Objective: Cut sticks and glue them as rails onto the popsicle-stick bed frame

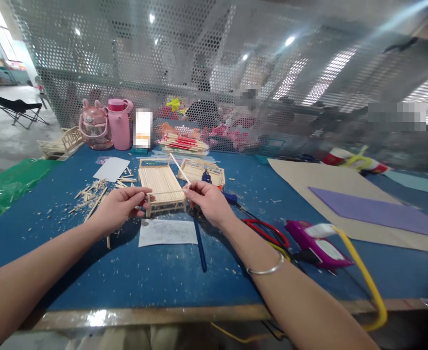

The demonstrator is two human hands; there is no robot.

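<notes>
Thumb and fingers pinched, the left hand (124, 204) and the right hand (208, 200) grip a thin pale wooden stick (167, 192) level between them. Just beyond lies a small slatted frame of pale wooden sticks (159, 178). A second, slanting wooden stick (179, 169) meets the right fingertips; whether they grip it too is hard to tell.

The smooth blue tabletop (235, 289) is strewn with pale crumbs, thickest beside the left hand, around a pile of short wooden offcuts (90, 195). A white paper sheet (167, 233) lies nearer the body than both hands. To the right hand's right sit a magenta plastic power socket (321, 248) and a flat purple sheet (377, 211). Well beyond both hands rises a perforated grey metal screen (126, 63); far off past the left, a black folding chair (15, 104) stands on a grey floor (2, 133).
</notes>
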